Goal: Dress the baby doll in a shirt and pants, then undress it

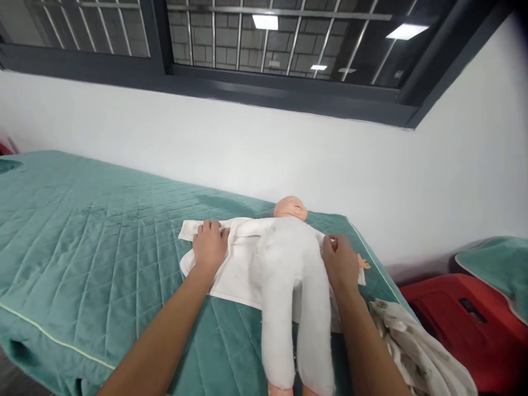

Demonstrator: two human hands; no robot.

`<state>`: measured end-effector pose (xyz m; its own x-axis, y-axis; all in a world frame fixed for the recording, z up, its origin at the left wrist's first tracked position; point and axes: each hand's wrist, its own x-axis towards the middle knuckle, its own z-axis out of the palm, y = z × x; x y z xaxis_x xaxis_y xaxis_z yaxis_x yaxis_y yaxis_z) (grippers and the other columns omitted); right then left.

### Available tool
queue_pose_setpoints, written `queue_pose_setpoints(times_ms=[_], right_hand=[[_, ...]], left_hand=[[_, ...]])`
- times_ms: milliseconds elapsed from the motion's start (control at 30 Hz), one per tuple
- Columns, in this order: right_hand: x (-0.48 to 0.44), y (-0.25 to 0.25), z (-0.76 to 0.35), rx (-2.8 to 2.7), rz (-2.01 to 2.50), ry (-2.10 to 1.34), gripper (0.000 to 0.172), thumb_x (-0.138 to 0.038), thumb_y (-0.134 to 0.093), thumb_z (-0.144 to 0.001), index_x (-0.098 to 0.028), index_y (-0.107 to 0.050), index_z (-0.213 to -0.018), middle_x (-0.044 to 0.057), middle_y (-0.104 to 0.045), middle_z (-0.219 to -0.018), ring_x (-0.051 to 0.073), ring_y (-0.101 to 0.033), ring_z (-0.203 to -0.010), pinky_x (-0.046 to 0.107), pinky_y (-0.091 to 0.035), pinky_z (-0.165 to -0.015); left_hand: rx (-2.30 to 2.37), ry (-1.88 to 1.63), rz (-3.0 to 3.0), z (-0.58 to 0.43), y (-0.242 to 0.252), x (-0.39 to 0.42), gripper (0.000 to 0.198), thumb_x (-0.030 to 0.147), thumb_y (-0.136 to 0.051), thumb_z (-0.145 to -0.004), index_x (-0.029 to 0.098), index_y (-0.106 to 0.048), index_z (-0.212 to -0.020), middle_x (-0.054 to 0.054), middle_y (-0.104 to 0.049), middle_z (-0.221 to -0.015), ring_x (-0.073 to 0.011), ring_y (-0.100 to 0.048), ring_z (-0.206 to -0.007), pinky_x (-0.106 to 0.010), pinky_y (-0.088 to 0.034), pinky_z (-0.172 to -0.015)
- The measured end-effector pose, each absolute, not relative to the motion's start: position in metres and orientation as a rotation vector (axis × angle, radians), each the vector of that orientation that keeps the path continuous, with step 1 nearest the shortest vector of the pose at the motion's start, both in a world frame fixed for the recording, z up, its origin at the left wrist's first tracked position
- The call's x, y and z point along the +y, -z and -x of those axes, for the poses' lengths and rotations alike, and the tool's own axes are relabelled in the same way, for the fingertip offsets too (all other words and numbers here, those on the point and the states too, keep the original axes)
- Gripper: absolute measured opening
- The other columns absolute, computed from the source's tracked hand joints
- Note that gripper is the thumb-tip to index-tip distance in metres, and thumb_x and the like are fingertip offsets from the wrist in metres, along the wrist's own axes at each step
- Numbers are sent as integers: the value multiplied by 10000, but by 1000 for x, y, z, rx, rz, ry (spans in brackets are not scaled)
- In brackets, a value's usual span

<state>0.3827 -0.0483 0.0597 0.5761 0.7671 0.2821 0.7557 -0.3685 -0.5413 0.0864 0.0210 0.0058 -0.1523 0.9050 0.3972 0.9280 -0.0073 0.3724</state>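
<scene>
A baby doll point(291, 208) lies on its back, with a soft white body and legs point(284, 258) and bare feet cut off by the lower edge. Under it a white baby shirt point(241, 269) is spread open, its sleeve reaching out to the left. My left hand point(209, 245) is closed over that sleeve, fingers curled on the cloth. At the doll's arm on the right, my right hand point(340, 261) pinches the shirt's other side. The doll's small hand point(363, 262) pokes out just beyond my fingers. My right hand hides part of the sleeve there.
Green quilted cover point(103, 247) lies under everything. Crumpled patterned cloth point(416, 346) is at the lower right, beside a red plastic chair point(462, 319) with green fabric point(499, 264) over it. Behind rises a white wall point(206, 143) below a dark-framed barred window point(264, 91).
</scene>
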Motion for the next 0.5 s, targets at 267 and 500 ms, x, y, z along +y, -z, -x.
queue_pose_setpoints(times_ms=[267,500], right_hand=[[-51,-50,-383,-1140,2040,-371,627,-561,-390,-914,-201,-444,-1426,146,-709,-1118,301,-652,-1022,419,-461,-893],[-47,-40,-382,-1022,1717,-705,792,-643,-537,-833,-209,-400,-1481,126,-585,-1382,297,-585,-1223,415,-442,-1059]], left_hand=[[-2451,794,2012,-79,-9,13,385,509,-451,-933,175,-589,-1064,-128,-680,-1024,-315,-625,-1019,-400,-450,-829],[-2332,1555,2265,-89,-16,15,251,409,-479,-918,198,-614,-936,-62,-715,-948,-214,-656,-892,-312,-463,-791]])
